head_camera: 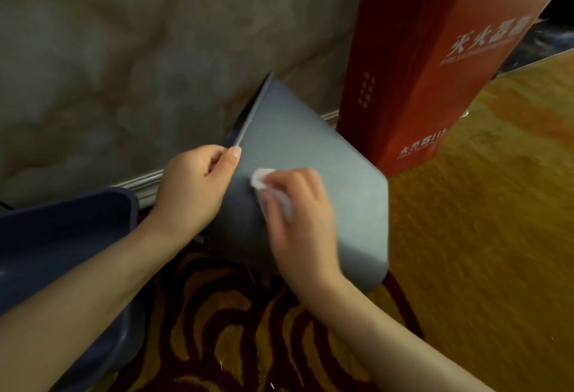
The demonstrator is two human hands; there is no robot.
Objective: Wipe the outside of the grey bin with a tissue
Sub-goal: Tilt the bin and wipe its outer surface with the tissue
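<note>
- The grey bin (313,155) lies tipped over at the frame's centre. Its open mouth points toward 10 o'clock at the marbled wall (124,50), and its base points toward 5 o'clock over the patterned carpet (248,329).
- So the bin's long axis runs from about 10 to 5 o'clock, and one broad flat side faces up toward the camera.
- The left hand (192,189) is at the bin's 9 o'clock edge. Its fingers are curled over the rim near the mouth and its thumb is pressed on the outer wall, which seems to steady the tilt.
- The right hand (298,214) lies flat on that upturned side, nearer the unwiped area. Its fingers are almost closed together, pressing a crumpled white tissue (261,178) onto the surface.
- The tissue pokes out at the fingertips' 10 o'clock side, touching the bin.
- Most bare grey wall lies toward 3 and 5 o'clock of the right hand, so a stroke along the long axis toward the base looks likely next.
- A red paper bag (435,65) stands just beside the bin at 1 o'clock. A dark blue tub (62,236) sits at 8 o'clock.
</note>
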